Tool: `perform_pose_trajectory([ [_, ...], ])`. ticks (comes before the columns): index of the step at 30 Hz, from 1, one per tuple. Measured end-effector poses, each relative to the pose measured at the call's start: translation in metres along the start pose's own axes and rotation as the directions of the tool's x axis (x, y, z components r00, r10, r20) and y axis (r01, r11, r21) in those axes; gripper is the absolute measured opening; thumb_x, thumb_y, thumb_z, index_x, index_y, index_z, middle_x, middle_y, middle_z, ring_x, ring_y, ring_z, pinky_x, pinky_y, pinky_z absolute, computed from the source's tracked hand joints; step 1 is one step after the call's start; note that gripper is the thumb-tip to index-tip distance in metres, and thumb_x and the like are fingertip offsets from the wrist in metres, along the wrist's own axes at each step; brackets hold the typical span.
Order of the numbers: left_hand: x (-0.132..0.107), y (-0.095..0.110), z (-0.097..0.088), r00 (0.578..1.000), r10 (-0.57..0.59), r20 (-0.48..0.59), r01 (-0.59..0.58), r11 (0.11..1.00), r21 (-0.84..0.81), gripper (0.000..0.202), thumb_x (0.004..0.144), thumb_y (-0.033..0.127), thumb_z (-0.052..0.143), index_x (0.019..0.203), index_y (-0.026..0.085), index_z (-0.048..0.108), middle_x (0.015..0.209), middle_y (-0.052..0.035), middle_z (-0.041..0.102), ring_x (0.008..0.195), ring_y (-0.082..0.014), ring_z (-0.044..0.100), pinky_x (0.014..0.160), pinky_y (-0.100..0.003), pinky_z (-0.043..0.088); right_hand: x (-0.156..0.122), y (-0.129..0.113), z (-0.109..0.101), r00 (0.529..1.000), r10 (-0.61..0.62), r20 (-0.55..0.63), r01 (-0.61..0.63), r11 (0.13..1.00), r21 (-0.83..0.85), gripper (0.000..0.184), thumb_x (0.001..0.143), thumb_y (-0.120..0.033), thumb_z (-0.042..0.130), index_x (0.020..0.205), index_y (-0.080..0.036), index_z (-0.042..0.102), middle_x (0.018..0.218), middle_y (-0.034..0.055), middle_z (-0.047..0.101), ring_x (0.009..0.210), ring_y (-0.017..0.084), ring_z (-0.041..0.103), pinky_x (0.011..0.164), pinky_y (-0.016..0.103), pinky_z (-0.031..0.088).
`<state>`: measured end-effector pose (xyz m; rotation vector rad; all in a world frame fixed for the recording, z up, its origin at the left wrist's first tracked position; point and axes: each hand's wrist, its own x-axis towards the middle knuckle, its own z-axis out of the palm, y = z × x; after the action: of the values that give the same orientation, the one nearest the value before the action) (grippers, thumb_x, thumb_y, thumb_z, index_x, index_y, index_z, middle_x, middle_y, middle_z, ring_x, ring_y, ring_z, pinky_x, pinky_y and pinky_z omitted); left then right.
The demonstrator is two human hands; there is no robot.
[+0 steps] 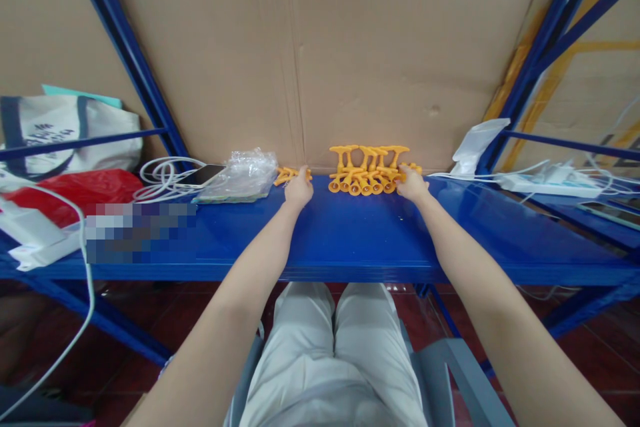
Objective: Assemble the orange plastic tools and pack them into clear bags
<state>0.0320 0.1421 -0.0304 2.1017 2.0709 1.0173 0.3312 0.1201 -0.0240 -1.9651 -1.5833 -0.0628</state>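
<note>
Tall brown cardboard (400,47) backs the blue metal table (350,233), maybe to stop things falling. Yellow plastic T-shaped pieces (371,165) sit bunched mid-frame. The left hand (299,191) and right hand (413,185) bend at yellow bits; I can't tell if they grip.

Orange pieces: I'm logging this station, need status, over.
Left hand at small orange pieces. Right hand at right end of larger orange pieces. Plastic packaging lies left, not between hands.
</note>
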Motion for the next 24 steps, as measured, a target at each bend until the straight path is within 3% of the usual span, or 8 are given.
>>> perform_pose_trajectory([
  [3, -0.003, 0.005, -0.004, 0.999, 0.012, 0.034, -0.013, 1.0, 0.023, 0.053, 0.087, 0.018, 0.054, 0.14, 0.024, 0.051, 0.121, -0.0134, 0.071, 0.116, -0.0306, 0.066, 0.095, -0.039, 0.05, 0.001, 0.002, -0.006, 1.0, 0.002, -0.008, -0.002, 0.999, 0.034, 0.059, 0.086, -0.016, 0.051, 0.144, -0.024, 0.055, 0.145, 0.0135, 0.057, 0.133, 0.036, 0.052, 0.102, 0.062, 0.045],
  [6, -0.005, 0.008, -0.005, 0.998, 0.022, 0.051, -0.026, 0.997, 0.071, 0.041, 0.084, 0.019, 0.058, 0.124, 0.022, 0.061, 0.115, -0.0139, 0.073, 0.113, -0.0328, 0.067, 0.093, -0.04, 0.051, 0.003, 0.006, -0.01, 1.0, 0.017, -0.014, -0.016, 0.999, 0.049, 0.056, 0.083, -0.01, 0.051, 0.136, -0.024, 0.063, 0.135, 0.0113, 0.065, 0.127, 0.034, 0.057, 0.101, 0.058, 0.047],
  [10, -0.004, 0.008, -0.004, 0.999, 0.009, 0.049, -0.014, 0.996, 0.089, 0.031, 0.083, 0.021, 0.058, 0.114, 0.022, 0.062, 0.108, -0.014, 0.073, 0.109, -0.0327, 0.068, 0.089, -0.04, 0.053, 0.005, 0.01, -0.012, 0.999, 0.047, -0.018, -0.045, 0.996, 0.074, 0.053, 0.082, -0.005, 0.049, 0.129, -0.022, 0.068, 0.13, 0.0113, 0.068, 0.124, 0.032, 0.059, 0.103, 0.056, 0.045],
  [17, -0.006, 0.008, -0.002, 0.999, 0.017, 0.035, -0.021, 0.989, 0.144, 0.033, 0.09, 0.023, 0.05, 0.121, 0.016, 0.058, 0.133, -0.02, 0.062, 0.125, -0.0323, 0.059, 0.097, -0.04, 0.05, 0.006, 0.014, -0.015, 0.997, 0.077, 0.001, -0.077, 0.993, 0.086, 0.051, 0.082, -0.006, 0.046, 0.123, -0.023, 0.071, 0.124, 0.0122, 0.069, 0.12, 0.034, 0.061, 0.102, 0.053, 0.045],
  [24, -0.004, 0.008, 0.001, 0.979, 0.032, 0.199, -0.075, 0.974, 0.215, 0.037, 0.092, 0.039, 0.049, 0.112, 0.013, 0.067, 0.121, -0.0205, 0.07, 0.116, -0.0324, 0.066, 0.094, -0.038, 0.051, 0.008, 0.012, -0.01, 0.993, -0.105, 0.051, 0.104, 0.994, 0.011, 0.054, 0.076, -0.005, 0.049, 0.12, -0.025, 0.073, 0.136, 0.0088, 0.064, 0.126, 0.033, 0.057, 0.104, 0.054, 0.044],
])
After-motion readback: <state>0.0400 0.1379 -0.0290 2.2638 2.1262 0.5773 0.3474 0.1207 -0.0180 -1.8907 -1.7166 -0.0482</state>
